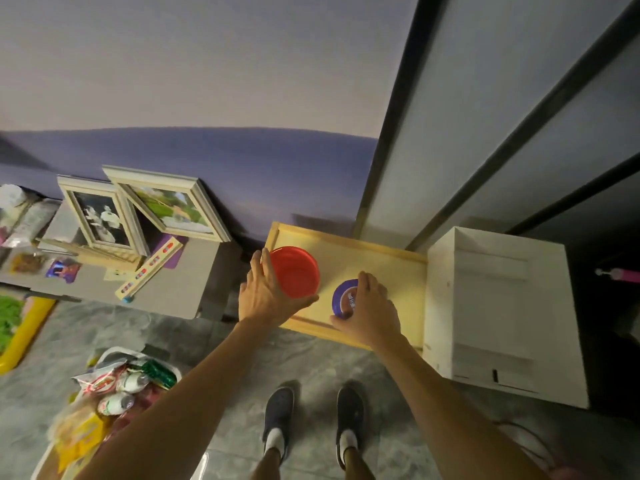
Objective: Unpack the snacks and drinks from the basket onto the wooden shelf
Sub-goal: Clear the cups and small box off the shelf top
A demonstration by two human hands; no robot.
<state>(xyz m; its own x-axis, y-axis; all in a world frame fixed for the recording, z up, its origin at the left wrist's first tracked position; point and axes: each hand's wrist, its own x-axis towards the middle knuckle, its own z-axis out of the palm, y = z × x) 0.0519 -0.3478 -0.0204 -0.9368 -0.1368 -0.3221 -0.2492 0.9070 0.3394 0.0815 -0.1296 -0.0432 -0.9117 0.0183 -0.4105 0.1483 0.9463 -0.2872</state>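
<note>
On the left part of the pale wooden shelf (374, 258) stands a red-lidded round container (296, 271); my left hand (263, 292) wraps its left and front side. To its right a smaller purple-topped cup (344, 297) rests on the shelf, gripped from the right by my right hand (372, 308). The basket (104, 403) sits on the floor at the lower left, partly behind my left forearm. It holds small white bottles (116, 403), a green packet (159, 372) and yellow snack bags (79, 438).
A white box-like cabinet (502, 313) adjoins the shelf's right end. A grey low table (166, 285) on the left carries two picture frames (138, 209) and a wooden toy strip (150, 266). Tall grey doors (485, 133) rise behind. My feet (311, 420) stand on the grey floor.
</note>
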